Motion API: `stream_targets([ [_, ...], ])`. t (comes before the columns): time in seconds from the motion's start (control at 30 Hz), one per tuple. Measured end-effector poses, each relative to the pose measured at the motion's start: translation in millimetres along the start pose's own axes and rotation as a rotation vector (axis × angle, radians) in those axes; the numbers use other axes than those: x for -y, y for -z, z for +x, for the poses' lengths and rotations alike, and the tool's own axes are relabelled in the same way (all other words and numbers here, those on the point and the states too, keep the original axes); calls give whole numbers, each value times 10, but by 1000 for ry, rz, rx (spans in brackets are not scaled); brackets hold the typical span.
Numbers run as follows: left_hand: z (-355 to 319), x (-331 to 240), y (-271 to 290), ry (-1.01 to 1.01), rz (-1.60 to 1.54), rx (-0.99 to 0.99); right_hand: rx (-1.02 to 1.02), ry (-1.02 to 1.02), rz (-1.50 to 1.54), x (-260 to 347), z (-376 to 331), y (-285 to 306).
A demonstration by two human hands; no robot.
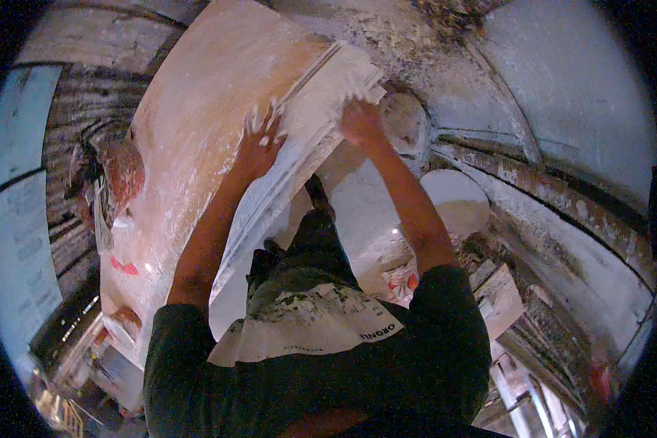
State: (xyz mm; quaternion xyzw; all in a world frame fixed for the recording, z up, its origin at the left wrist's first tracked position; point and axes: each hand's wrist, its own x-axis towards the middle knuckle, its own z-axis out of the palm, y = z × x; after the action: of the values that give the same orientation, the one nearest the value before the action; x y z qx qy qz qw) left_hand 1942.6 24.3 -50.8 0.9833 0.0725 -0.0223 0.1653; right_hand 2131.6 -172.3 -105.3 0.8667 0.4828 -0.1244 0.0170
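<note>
A long strip (321, 102) coated in white powder or paste, with ridged edges, lies slantwise along the tabletop's right side. Over its left side is my left hand (263, 144), fingers spread and smeared white, blurred by motion. My right hand (362, 124) is at the strip's far right edge, touching or just above the white material. Its fingers blend into the white coating, so their grip is unclear. The broad brown tabletop (219, 80) is streaked with white residue.
A round pale lid or disc (454, 201) and a white-crusted round container (403, 120) stand right of the strip. A reddish-brown bundle (122, 171) sits at the table's left edge. Rough boards and a beam (562, 193) run along the right wall. Red-and-white scraps (401, 283) lie lower down.
</note>
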Motion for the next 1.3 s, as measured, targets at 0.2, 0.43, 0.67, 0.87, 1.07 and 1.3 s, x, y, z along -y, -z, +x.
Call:
stream_targets([
  [0.2,-1129,-36,275,311,-193,55,-54,147,-44,56,121,336],
  [0.43,-2018,-286,448,550,-368,-60,37,-7,-268,-378,600,149],
  [0.67,-3185,-301,66,692,-138,-257,-11,69,-355,501,483,165],
  [0.87,-3686,-443,278,942,-212,-351,-212,164,-46,1978,-240,-261],
  [1.07,-4538,-467,-2,944,-316,-512,-36,144,-135,1453,561,691],
  [1.3,-4915,-664,-131,1158,-54,-823,-84,338,-453,873,807,424],
])
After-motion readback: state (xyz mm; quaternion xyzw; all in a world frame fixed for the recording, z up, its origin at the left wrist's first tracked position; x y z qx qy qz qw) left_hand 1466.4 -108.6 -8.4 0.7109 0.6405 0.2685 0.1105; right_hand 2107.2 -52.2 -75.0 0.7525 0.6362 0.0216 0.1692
